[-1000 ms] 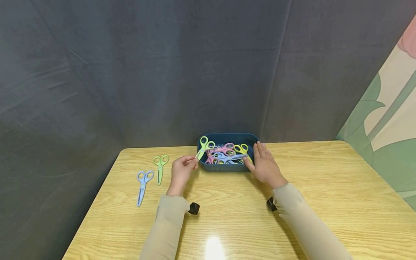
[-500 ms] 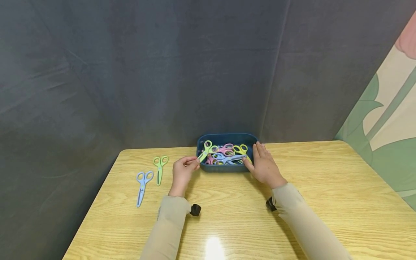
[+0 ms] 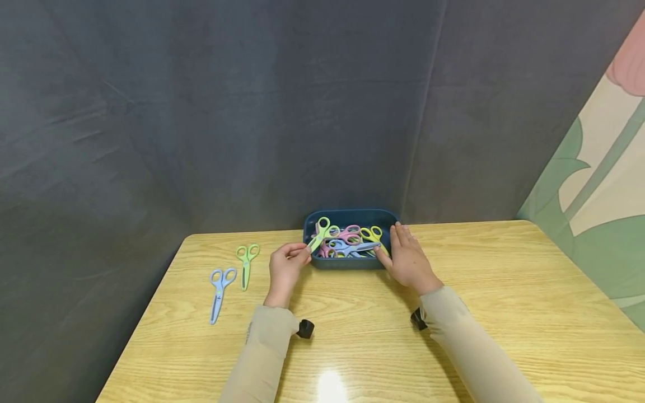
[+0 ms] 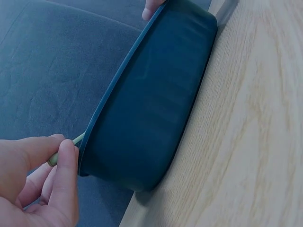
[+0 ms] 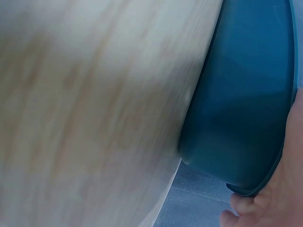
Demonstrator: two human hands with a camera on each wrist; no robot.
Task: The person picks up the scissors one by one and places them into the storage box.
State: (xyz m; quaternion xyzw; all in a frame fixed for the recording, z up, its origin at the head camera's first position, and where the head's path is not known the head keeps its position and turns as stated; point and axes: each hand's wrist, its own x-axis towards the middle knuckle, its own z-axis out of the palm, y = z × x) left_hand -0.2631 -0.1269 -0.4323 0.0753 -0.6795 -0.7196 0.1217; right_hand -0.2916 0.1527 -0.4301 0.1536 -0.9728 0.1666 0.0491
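My left hand (image 3: 287, 271) pinches a pair of green scissors (image 3: 322, 234) near the blade end, the handle loops pointing up and away over the left end of a dark blue bin (image 3: 347, 263). In the left wrist view, thumb and fingertips close on a green tip (image 4: 53, 160) beside the bin's rim. My right hand (image 3: 410, 260) rests on the bin's right end with its fingers extended. Inside the bin lie pink scissors (image 3: 349, 235), blue scissors (image 3: 347, 248), yellow scissors (image 3: 373, 235) and other pairs, partly hidden beneath.
On the wooden table (image 3: 363, 324), left of the bin, lie green scissors (image 3: 246, 266) and blue scissors (image 3: 219, 294), both handles away from me. A dark grey cloth (image 3: 302, 112) hangs behind the table. A printed wall (image 3: 604, 212) stands at the right.
The left hand has lowered the green scissors slightly into the bin's left end, their loops shifting right and down. The right hand stays on the bin's right end.
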